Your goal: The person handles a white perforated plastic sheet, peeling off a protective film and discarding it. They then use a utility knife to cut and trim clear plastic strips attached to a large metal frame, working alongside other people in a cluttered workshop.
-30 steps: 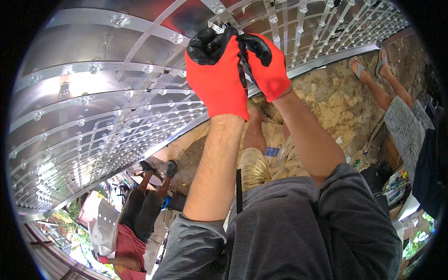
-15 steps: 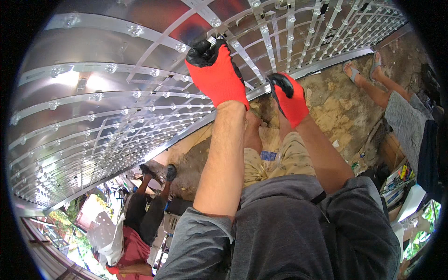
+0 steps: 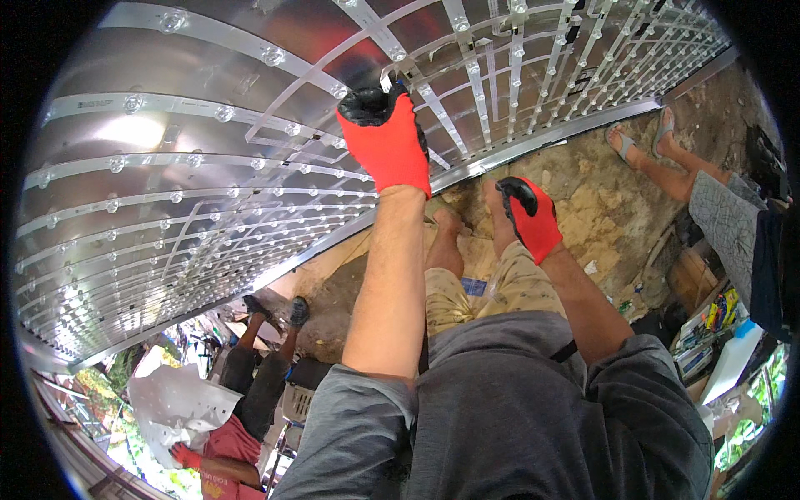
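Observation:
My left hand (image 3: 383, 137), in a red glove with black coating, reaches up against a large metal panel (image 3: 275, 33) lined with LED strips (image 3: 196, 107) that carry clear round lenses. Its fingers are curled together beside a small white piece (image 3: 387, 81) at a strip's end. The fingertips hide whatever they grip there. Lower and to the right, my right hand (image 3: 533, 218) is closed in a matching glove, apart from the panel. What lies inside it, if anything, is hidden.
The panel's metal frame edge (image 3: 533, 137) runs above a stained floor (image 3: 583, 196). A person's legs in grey sandals (image 3: 621, 142) stand at right. At lower left another person in red gloves handles a perforated white sheet (image 3: 179, 404). Cluttered items (image 3: 721, 312) sit at right.
My right hand has moved down, away from the panel. My left hand stays at nearly the same spot on the strips. The person at lower left has shifted the white sheet.

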The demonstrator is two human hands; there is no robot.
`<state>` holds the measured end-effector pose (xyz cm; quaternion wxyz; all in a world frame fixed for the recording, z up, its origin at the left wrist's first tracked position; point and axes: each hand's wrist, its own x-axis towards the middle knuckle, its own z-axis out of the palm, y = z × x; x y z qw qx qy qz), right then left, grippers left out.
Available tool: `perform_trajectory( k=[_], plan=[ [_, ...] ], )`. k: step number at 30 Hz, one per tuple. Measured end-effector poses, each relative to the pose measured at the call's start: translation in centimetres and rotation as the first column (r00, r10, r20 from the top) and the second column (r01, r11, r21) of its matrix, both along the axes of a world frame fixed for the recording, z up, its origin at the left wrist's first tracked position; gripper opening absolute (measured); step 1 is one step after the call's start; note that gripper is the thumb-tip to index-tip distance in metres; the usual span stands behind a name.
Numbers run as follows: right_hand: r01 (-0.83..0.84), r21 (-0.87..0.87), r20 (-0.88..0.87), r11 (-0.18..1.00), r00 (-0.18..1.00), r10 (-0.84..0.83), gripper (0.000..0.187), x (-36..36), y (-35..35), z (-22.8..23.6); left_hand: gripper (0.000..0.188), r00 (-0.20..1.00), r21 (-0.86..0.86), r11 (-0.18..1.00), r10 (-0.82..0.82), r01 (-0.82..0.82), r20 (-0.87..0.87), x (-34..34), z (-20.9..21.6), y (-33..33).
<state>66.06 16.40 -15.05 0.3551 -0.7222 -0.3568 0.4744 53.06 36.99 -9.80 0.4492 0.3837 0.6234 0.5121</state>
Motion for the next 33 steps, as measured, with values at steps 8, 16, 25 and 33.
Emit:
perform_trajectory(
  k=[8, 16, 25, 33],
  plan=[
    [0.156, -0.002, -0.238, 0.988, 0.959, -0.152, 0.02, 0.7, 0.6, -0.5, 0.025, 0.964, -0.105, 0.964, -0.23, 0.244, 0.132, -2.7, 0.8, 1.0],
    [0.305, -0.088, -0.576, 0.948, 0.761, -0.298, 0.021, 1.6, 6.0, 4.3, 0.024, 0.914, -0.259, 0.956, -0.025, 0.141, 0.405, -1.4, 1.8, 1.3],
    [0.248, -0.045, -0.583, 0.968, 0.78, -0.227, 0.021, 1.3, 7.9, 4.6, 0.021, 0.959, -0.297, 0.929, -0.151, 0.221, 0.242, -1.8, 1.9, 1.2],
    [0.324, 0.015, -0.602, 0.946, 0.758, -0.25, 0.02, 1.2, 10.2, 5.4, 0.028, 0.984, -0.354, 0.918, -0.174, 0.176, 0.04, -0.2, 4.4, 0.4]
  ],
)
